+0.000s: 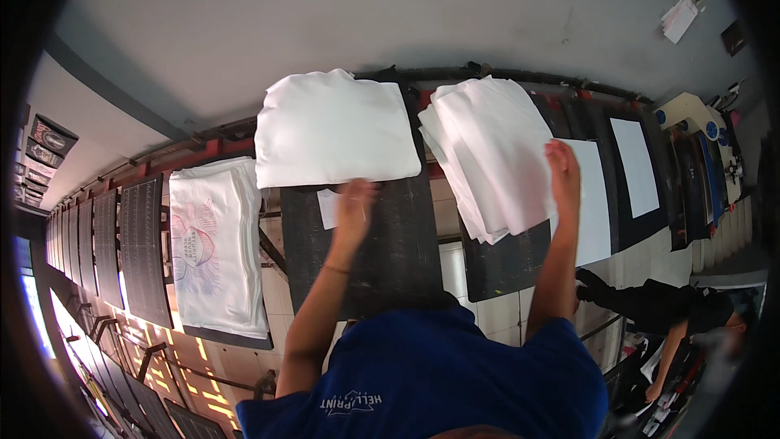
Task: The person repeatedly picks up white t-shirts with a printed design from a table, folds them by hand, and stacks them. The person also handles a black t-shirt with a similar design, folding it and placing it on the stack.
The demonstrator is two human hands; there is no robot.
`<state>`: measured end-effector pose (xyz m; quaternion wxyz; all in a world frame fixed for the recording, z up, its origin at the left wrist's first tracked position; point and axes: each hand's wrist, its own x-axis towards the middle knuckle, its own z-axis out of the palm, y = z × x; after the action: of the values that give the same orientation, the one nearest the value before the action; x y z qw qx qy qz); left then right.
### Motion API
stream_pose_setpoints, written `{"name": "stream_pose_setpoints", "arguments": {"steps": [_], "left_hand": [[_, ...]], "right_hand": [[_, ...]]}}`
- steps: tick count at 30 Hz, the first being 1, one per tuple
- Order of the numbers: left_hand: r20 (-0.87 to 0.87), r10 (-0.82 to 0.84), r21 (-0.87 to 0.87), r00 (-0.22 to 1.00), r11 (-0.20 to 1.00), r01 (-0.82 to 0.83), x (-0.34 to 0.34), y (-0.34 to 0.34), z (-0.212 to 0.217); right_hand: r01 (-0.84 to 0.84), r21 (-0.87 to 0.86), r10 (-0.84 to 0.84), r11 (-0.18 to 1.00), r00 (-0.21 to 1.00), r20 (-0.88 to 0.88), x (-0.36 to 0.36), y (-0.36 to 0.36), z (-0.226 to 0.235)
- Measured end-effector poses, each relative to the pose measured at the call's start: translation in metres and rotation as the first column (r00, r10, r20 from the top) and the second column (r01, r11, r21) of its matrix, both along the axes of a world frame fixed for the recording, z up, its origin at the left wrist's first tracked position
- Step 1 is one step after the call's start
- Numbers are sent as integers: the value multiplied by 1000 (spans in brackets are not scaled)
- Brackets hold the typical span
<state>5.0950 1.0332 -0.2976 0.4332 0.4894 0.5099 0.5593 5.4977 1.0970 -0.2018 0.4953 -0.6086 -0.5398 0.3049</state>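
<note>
In front of me a stack of white cloth (337, 130) lies on a black board (366, 252), its near edge rounded over. My left hand (355, 205) is at that near edge, smeared by motion, so its fingers are unclear. A small white paper (328, 208) lies on the board just left of it. To the right, a second pile of white cloth (491, 154) rests at a slant on another black board (512, 264), its layers fanned at the left side. My right hand (562, 169) is beside this pile's right edge, fingers stretched upward; I see nothing in them.
At left, printed white cloth (215, 244) with a red and blue drawing lies piled on a board. More black boards (142, 248) run leftward in a row. White sheets (635, 167) lie on boards at right. Another person (678, 309) bends over at the lower right.
</note>
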Motion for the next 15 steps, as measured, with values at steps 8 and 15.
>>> {"name": "stream_pose_setpoints", "arguments": {"steps": [8,15], "left_hand": [[596,189,-673,781,648,357,192,75,-73],[571,211,-581,793,786,210,187,105,-92]], "right_hand": [[86,-528,76,845,958,278,64,64,-25],[-204,-678,272,706,962,-6,71,94,-25]]}}
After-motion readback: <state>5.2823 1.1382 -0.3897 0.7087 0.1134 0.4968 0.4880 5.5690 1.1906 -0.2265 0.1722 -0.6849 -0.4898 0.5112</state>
